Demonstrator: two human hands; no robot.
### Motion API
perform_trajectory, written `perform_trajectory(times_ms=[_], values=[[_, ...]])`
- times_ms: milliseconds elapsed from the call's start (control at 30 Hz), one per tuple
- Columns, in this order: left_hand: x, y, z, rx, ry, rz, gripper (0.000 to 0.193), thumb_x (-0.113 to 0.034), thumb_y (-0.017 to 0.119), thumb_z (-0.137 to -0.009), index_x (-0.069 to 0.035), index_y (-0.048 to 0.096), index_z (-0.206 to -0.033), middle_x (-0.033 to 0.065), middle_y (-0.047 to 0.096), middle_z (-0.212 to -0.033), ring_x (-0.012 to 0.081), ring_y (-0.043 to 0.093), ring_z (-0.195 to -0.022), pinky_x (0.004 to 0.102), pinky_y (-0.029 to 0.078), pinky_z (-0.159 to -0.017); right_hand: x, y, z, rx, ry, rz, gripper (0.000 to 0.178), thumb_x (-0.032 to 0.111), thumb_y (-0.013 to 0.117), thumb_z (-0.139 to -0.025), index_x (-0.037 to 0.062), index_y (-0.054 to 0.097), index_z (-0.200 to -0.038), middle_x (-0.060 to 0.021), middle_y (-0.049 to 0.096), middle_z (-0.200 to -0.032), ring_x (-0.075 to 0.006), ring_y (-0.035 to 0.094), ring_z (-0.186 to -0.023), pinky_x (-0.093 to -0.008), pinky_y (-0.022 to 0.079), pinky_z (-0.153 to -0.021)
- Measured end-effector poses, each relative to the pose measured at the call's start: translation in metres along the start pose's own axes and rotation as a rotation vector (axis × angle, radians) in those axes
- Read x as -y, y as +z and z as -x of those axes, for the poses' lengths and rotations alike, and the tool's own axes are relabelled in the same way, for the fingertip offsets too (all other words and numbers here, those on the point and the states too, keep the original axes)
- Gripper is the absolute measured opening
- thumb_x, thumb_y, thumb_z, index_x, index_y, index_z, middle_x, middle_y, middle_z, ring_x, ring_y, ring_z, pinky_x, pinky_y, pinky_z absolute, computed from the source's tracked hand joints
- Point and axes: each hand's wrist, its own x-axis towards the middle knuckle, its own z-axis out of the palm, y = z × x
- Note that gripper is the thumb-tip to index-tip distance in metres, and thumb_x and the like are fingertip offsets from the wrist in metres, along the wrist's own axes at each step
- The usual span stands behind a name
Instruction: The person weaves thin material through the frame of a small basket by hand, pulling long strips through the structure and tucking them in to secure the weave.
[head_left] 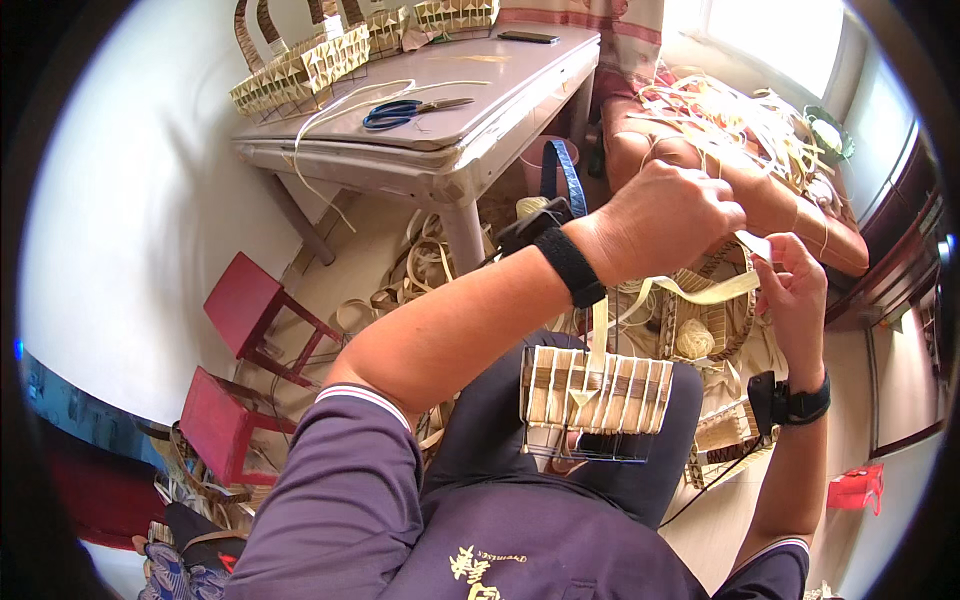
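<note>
Resting on my lap is a small woven basket point(597, 392) on a dark wire frame, its side made of tan and brown strips with white bindings. A pale flat weaving strip point(708, 292) curves up to the right from near the basket. My right hand point(795, 283) pinches it between thumb and fingers. Reaching across to the right, my left hand point(690, 212) is closed, its fingertips against the short bit of strip between both hands. The palm side of the left hand is hidden. Black bands circle both wrists.
A table point(440, 150) at the back left carries blue-handled scissors point(410, 112), loose strips, a phone point(528, 37) and woven baskets point(305, 75). Two red stools point(243, 303) stand left. More strips heap on an orange sofa point(760, 190). A yarn ball point(694, 338) lies behind my lap.
</note>
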Motion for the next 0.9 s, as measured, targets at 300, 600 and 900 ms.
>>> perform_trajectory(times_ms=[300, 600, 900], values=[[-0.003, 0.023, 0.012, 0.276, 0.050, 0.056, 0.010, -0.021, 0.071, -0.089, -0.016, 0.078, -0.085, 0.0021, 0.076, -0.087, 0.0248, 0.077, -0.093, 0.0420, 0.057, -0.087, 0.003, 0.005, 0.005, 0.346, -0.172, 0.516, 0.013, 0.006, 0.074, -0.091, 0.0028, 0.081, -0.102, -0.0202, 0.075, -0.086, -0.0386, 0.073, -0.078, -0.0388, 0.057, -0.072], [0.001, 0.051, 0.028, 0.253, -0.354, 1.101, 0.015, -0.009, 0.078, -0.097, -0.006, 0.084, -0.111, 0.0048, 0.076, -0.097, 0.0185, 0.072, -0.092, 0.0340, 0.057, -0.089, -0.007, 0.017, 0.003, 0.234, -0.224, -0.052, 0.047, -0.023, 0.068, -0.080, 0.0002, 0.067, -0.121, -0.0123, 0.061, -0.140, -0.0246, 0.075, -0.111, -0.0352, 0.060, -0.099], [-0.017, 0.074, 0.034, 0.081, -0.708, 1.597, 0.020, -0.005, 0.077, -0.101, -0.002, 0.080, -0.120, 0.0009, 0.076, -0.110, 0.0075, 0.069, -0.101, 0.0243, 0.056, -0.095, -0.015, 0.018, 0.013, 0.123, -0.188, -0.381, 0.035, -0.010, 0.062, -0.101, -0.0063, 0.064, -0.135, -0.0136, 0.068, -0.135, -0.0181, 0.069, -0.122, -0.0289, 0.053, -0.108]])
